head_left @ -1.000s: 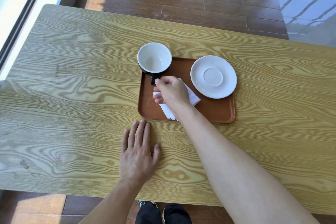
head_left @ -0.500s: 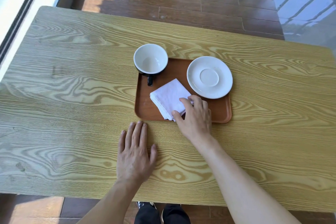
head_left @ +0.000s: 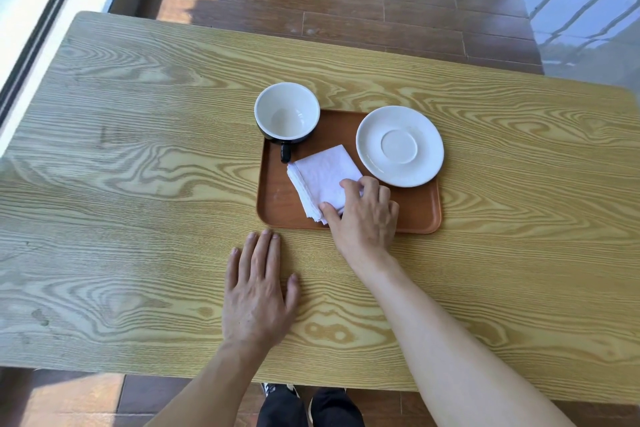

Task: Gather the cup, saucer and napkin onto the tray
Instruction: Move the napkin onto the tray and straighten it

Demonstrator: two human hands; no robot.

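1. Nearest me, the person's left hand (head_left: 258,291) lies flat, palm down, on the light wood-grain table (head_left: 138,184), fingers stretched out and slightly spread, holding nothing, just short of the tray's near edge.
2. The right hand (head_left: 365,215) reaches over the near rim of the one rectangular reddish-brown tray (head_left: 277,198); its thumb and forefinger rest apart on the near corner of the folded white napkin (head_left: 323,177). Whether they pinch it or only press on it, I cannot tell.
3. The tray holds three things, one of each. The napkin lies in its middle, turned diamond-wise, a corner just beside the cup's handle.
4. The round white saucer (head_left: 400,146) sits at the far right corner, empty, its edge overhanging the tray's rim.
5. The cup (head_left: 286,113), black outside and white inside, stands upright and empty at the far left corner, handle pointing toward the person.
6. I can read no writing or label anywhere.
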